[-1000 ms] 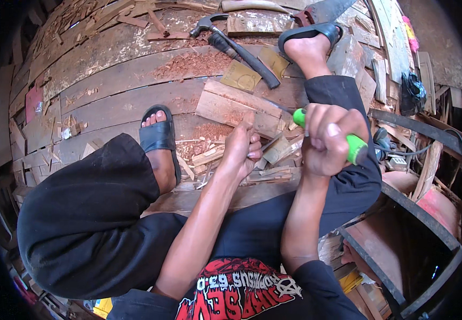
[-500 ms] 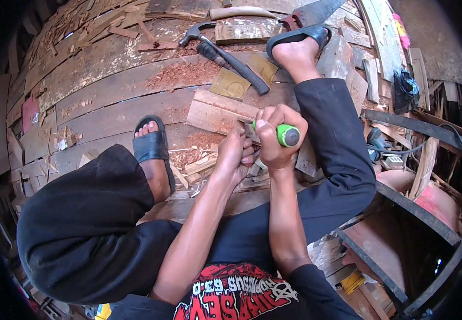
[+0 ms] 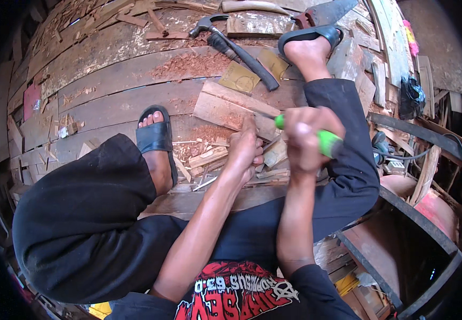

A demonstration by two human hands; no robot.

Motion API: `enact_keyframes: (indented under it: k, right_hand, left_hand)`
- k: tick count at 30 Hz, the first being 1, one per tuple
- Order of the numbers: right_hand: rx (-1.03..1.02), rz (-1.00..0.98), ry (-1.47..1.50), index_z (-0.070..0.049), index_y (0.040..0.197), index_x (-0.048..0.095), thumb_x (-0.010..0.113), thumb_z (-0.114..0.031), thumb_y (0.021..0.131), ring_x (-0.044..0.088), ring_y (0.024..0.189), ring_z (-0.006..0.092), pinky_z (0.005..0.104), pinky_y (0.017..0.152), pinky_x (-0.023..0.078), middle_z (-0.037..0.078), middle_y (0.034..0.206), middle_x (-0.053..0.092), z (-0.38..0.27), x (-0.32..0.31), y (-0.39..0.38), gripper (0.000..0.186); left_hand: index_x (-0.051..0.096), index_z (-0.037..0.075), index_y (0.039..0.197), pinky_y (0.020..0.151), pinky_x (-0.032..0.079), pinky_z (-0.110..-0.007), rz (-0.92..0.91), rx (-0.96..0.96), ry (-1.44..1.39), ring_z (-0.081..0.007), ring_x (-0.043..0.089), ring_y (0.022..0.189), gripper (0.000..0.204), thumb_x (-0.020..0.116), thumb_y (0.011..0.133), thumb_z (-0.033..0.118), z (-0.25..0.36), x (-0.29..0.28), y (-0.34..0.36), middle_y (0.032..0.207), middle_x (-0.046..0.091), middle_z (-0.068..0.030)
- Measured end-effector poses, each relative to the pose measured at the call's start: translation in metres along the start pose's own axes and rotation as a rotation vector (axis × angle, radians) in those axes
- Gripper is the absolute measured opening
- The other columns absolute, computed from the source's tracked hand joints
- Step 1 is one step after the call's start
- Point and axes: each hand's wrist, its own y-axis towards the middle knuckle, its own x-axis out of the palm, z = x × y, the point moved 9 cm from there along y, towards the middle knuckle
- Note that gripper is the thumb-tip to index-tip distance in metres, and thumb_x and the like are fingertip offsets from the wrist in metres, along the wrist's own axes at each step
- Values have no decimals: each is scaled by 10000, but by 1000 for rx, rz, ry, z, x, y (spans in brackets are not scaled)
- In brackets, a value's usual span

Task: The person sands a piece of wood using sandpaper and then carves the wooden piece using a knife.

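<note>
Wrapped in my right hand (image 3: pixel 310 136) is a tool with a bright green handle (image 3: pixel 327 143) and a dark butt end. Motion smears both, and I cannot make out the working end. To its left my left hand (image 3: pixel 246 149) is closed, fingers curled, above the near edge of a pale wooden board (image 3: pixel 220 109). What those fingers hold, if anything, is hidden. The hands are apart. Reddish shavings lie on the board. Beyond it are a claw hammer (image 3: pixel 247 61) and two yellowish sandpaper squares (image 3: pixel 239 78).
My sandalled feet rest on the plank floor (image 3: pixel 108 114), either side of the board. Wood offcuts (image 3: pixel 209 156) lie by my left hand. A handsaw (image 3: pixel 327 13) lies by my right foot. At right stand a dark-framed box (image 3: pixel 412 208) and a corded power tool (image 3: pixel 380 144).
My right hand has moved right with the green-handled tool, away from my left hand. The tool's handle has swung from pointing toward me to pointing rightward. My left hand remains closed.
</note>
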Motion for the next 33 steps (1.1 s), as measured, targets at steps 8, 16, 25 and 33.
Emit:
enact_keyframes:
  k: [8, 16, 25, 33]
  right_hand:
    - [76, 28, 82, -52, 622, 410, 621, 22, 790, 391, 521, 98, 272, 491, 336, 13, 603, 460, -3, 8, 2, 280]
    - [82, 58, 162, -72, 623, 403, 633, 32, 776, 384, 515, 108, 272, 494, 331, -8, 590, 414, -4, 5, 1, 295]
    - [25, 16, 40, -99, 674, 367, 568, -16, 816, 341, 468, 96, 297, 465, 283, -12, 562, 378, -8, 7, 2, 259]
    - [88, 97, 80, -46, 640, 413, 590, 44, 786, 380, 544, 98, 272, 514, 348, -7, 595, 405, 8, 0, 0, 247]
  left_hand:
    - [520, 105, 890, 371, 259, -208, 10, -17, -41, -23, 371, 489, 247, 510, 1042, 300, 0, -2, -4, 691, 460, 46]
    - [486, 106, 846, 383, 239, -213, 58, -15, 24, -28, 305, 482, 272, 477, 1052, 283, 6, -2, -5, 689, 417, 46]
    - [504, 82, 880, 374, 255, -219, 58, -26, -25, -34, 319, 473, 202, 473, 1029, 214, 3, -1, 1, 719, 455, 19]
    - [512, 87, 875, 378, 252, -223, 3, -41, -11, -41, 347, 464, 300, 482, 1048, 330, -5, -1, 6, 704, 472, 16]
